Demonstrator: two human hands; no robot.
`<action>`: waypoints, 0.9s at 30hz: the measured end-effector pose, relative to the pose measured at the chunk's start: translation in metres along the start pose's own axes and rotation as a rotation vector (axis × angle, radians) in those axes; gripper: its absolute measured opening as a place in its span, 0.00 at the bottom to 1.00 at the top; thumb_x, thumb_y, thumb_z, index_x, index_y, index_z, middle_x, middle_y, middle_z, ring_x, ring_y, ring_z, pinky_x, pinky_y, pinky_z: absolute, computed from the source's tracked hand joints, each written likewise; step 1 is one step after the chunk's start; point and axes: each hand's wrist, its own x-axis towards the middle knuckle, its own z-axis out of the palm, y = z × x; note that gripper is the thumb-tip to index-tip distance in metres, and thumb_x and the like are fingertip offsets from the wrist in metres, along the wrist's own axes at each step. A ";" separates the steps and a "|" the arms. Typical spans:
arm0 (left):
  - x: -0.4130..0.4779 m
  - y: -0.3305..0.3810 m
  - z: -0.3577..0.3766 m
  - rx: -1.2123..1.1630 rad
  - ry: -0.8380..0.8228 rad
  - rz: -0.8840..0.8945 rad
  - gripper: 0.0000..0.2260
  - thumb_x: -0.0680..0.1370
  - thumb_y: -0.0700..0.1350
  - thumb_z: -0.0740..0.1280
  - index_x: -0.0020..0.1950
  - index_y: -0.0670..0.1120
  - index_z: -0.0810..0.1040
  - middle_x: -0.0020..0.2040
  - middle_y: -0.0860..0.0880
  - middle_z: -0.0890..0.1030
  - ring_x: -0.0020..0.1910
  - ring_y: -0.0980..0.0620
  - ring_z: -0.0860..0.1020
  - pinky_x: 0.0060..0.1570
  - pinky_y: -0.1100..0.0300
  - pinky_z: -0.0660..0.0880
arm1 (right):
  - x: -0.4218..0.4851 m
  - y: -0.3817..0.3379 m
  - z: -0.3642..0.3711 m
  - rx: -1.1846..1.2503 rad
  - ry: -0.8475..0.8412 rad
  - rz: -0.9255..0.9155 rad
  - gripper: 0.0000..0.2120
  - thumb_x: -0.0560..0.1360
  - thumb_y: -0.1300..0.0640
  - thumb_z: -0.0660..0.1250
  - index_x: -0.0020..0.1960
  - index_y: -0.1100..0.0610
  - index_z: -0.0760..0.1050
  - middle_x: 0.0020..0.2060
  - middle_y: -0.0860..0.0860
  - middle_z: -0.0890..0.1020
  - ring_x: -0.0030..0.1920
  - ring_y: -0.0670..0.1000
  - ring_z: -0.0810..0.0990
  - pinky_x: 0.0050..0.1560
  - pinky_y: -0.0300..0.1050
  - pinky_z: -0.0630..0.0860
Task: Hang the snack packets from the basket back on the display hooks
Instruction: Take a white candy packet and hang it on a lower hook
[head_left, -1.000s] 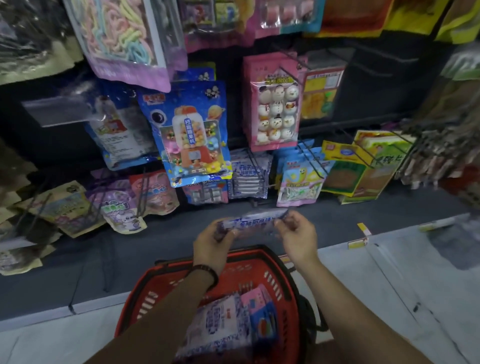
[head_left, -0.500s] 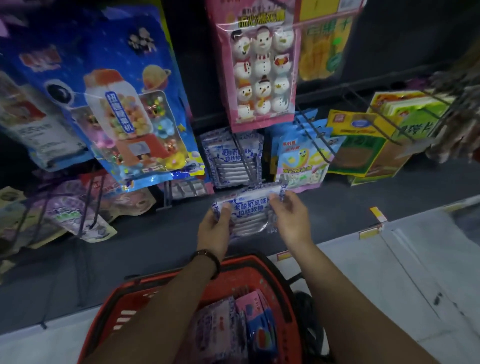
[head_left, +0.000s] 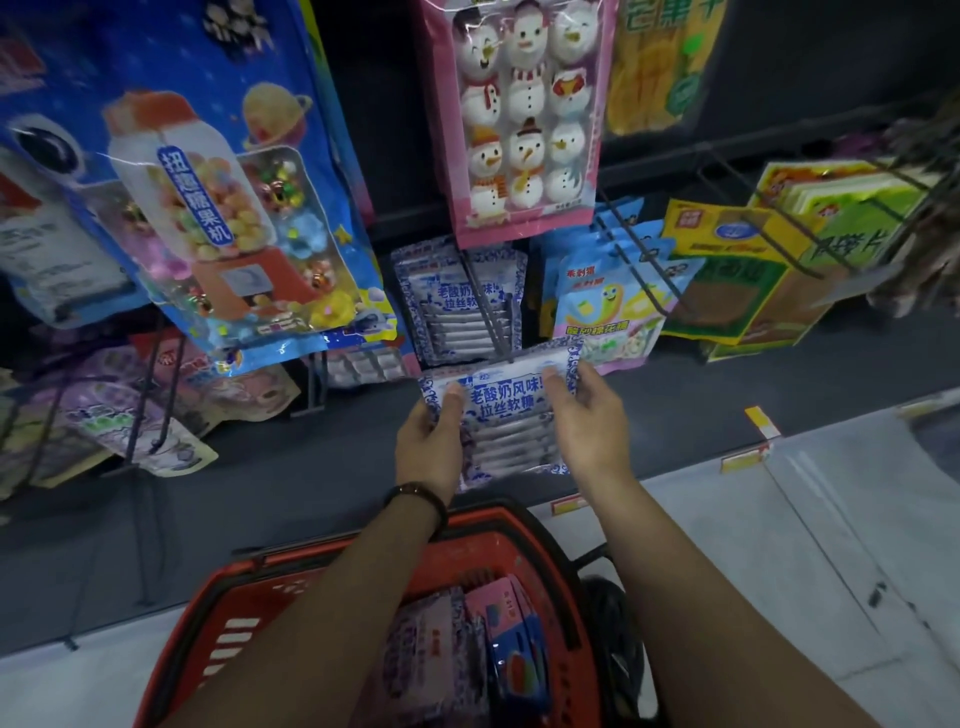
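Packet (head_left: 506, 415): being held upright between hands, top edge beside hook (head_left: 491, 317) tip.
Left hand (head_left: 428, 447): fingers pinching left edge.
Right hand (head_left: 592, 421): fingers pinching upper right corner.

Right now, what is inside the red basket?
In the red basket show a blue-and-white patterned packet and, to its right, a pink packet with a blue panel. The left forearm crosses the basket's left part, so anything under it is hidden.
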 end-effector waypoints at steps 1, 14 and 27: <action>0.001 -0.001 0.000 -0.005 0.009 -0.010 0.13 0.81 0.61 0.66 0.51 0.51 0.80 0.36 0.54 0.75 0.33 0.57 0.71 0.41 0.59 0.73 | 0.001 0.000 0.000 -0.014 -0.001 0.003 0.33 0.81 0.38 0.68 0.81 0.52 0.68 0.78 0.48 0.73 0.78 0.49 0.71 0.75 0.45 0.66; 0.000 -0.002 -0.001 -0.024 0.008 -0.069 0.19 0.80 0.64 0.65 0.46 0.49 0.76 0.27 0.57 0.75 0.25 0.58 0.74 0.27 0.65 0.73 | -0.001 -0.006 0.001 -0.030 -0.015 0.017 0.32 0.82 0.38 0.66 0.81 0.52 0.69 0.77 0.48 0.74 0.77 0.50 0.71 0.78 0.49 0.66; 0.005 0.010 0.006 -0.080 0.038 -0.069 0.24 0.78 0.66 0.67 0.64 0.50 0.80 0.61 0.37 0.83 0.52 0.44 0.84 0.60 0.39 0.81 | 0.002 -0.015 0.009 0.046 -0.039 0.000 0.35 0.80 0.36 0.66 0.82 0.51 0.66 0.78 0.50 0.73 0.79 0.51 0.70 0.80 0.58 0.67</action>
